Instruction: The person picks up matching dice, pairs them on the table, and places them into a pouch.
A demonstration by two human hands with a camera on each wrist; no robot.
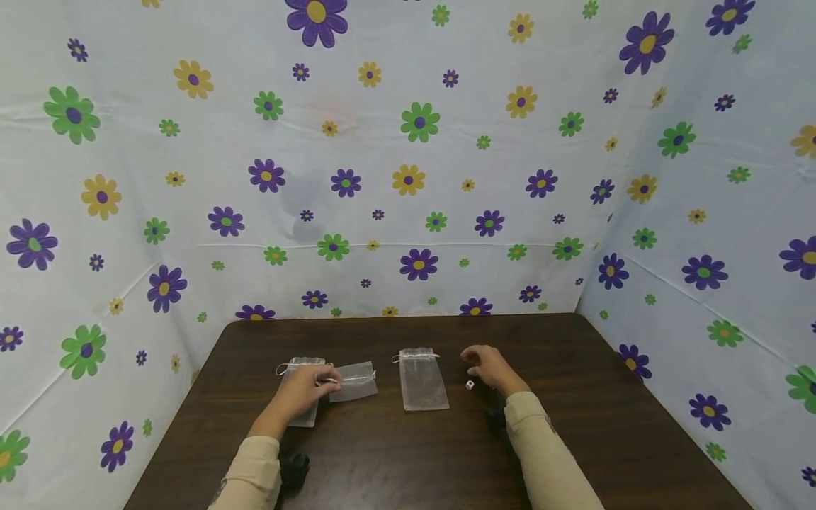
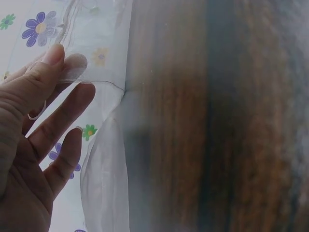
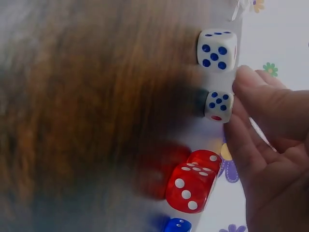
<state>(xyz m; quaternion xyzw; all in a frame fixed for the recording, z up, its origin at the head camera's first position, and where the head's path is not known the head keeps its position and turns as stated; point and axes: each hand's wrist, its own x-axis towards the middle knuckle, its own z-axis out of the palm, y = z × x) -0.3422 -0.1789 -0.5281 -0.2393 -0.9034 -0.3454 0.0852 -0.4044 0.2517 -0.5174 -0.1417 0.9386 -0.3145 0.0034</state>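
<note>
1. Left hand (image 1: pixel 308 388) pinched a bag (image 1: pixel 354 383), which stuck out to its right.
2. Small die (image 3: pixel 218 106) was by the fingertips of the right hand (image 1: pixel 492 367); couldn't tell if gripped.
3. IMO a light side pinch suited it best, clear of the red dice (image 3: pixel 191 189).

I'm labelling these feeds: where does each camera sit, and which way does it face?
Head: worn on the head, facing forward and down over the table; left hand, right hand and sleeves show.
Left wrist: worn there, facing the left hand's work; only that hand shows, pinching a sheer bag.
Right wrist: worn there, facing dice; only the right hand shows.
Shared: head and left wrist both show the sheer bag.
</note>
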